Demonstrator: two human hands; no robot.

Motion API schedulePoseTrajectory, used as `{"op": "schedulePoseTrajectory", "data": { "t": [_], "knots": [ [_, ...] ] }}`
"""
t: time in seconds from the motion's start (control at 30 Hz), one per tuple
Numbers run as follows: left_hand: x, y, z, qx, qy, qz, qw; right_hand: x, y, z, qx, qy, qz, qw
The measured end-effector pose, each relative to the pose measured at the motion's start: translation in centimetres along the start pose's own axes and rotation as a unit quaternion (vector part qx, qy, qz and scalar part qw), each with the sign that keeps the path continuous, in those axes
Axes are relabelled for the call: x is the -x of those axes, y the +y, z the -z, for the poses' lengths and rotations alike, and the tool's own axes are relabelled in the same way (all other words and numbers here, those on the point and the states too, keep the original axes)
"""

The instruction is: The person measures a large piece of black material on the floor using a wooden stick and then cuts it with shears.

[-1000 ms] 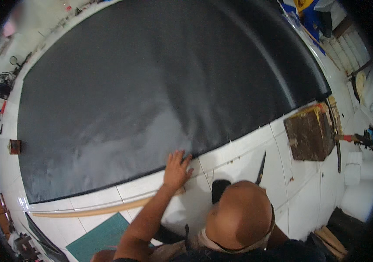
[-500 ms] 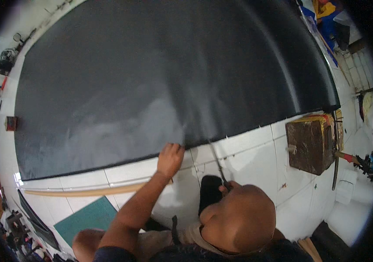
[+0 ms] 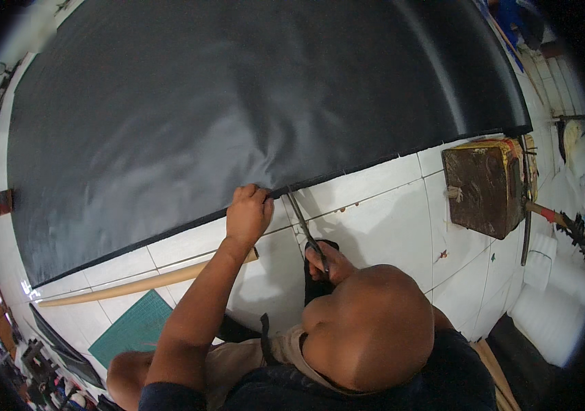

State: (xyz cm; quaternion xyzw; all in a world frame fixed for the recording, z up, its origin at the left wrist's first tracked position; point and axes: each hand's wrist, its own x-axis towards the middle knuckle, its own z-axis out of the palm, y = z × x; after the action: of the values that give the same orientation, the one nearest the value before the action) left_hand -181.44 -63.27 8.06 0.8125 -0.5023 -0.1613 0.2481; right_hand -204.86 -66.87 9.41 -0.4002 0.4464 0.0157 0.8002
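Observation:
A large sheet of black fabric (image 3: 237, 103) lies spread over a white tiled surface (image 3: 374, 219). My left hand (image 3: 248, 214) pinches its near edge, knuckles up. Just to the right, my right hand (image 3: 331, 264) holds a pair of long scissors (image 3: 302, 222). The blades point up toward the fabric edge, and their tips touch it beside my left hand. A bare head (image 3: 367, 325) fills the lower middle and hides part of my right forearm.
A long wooden stick (image 3: 142, 282) lies on the tiles left of my arm, with a green cutting mat (image 3: 131, 329) below it. A worn brown box (image 3: 484, 188) sits at the right, with tools and white rolls beyond it.
My left hand has gone from lying flat on the tiles to gripping the fabric edge. My right hand has brought the scissors up to that edge.

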Motion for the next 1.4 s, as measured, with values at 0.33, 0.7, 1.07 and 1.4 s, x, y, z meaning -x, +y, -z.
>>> {"op": "schedulePoseTrajectory", "data": {
  "t": [0.33,0.7,1.07,1.4],
  "knots": [
    [0.1,1.0,-0.5,0.034,0.029,0.025,0.999,-0.9,-0.2,-2.1,0.199,0.02,0.023,0.979],
    [0.1,1.3,-1.1,0.023,0.067,0.017,0.997,-1.4,-0.1,-2.2,0.254,0.024,0.019,0.967],
    [0.1,1.7,-1.0,0.023,0.075,0.023,0.997,-1.0,-0.9,-2.6,0.258,0.065,0.028,0.964],
    [0.0,1.9,-1.1,0.012,0.083,0.016,0.996,-1.9,0.2,-2.3,0.313,0.101,0.083,0.941]
  ]
}}
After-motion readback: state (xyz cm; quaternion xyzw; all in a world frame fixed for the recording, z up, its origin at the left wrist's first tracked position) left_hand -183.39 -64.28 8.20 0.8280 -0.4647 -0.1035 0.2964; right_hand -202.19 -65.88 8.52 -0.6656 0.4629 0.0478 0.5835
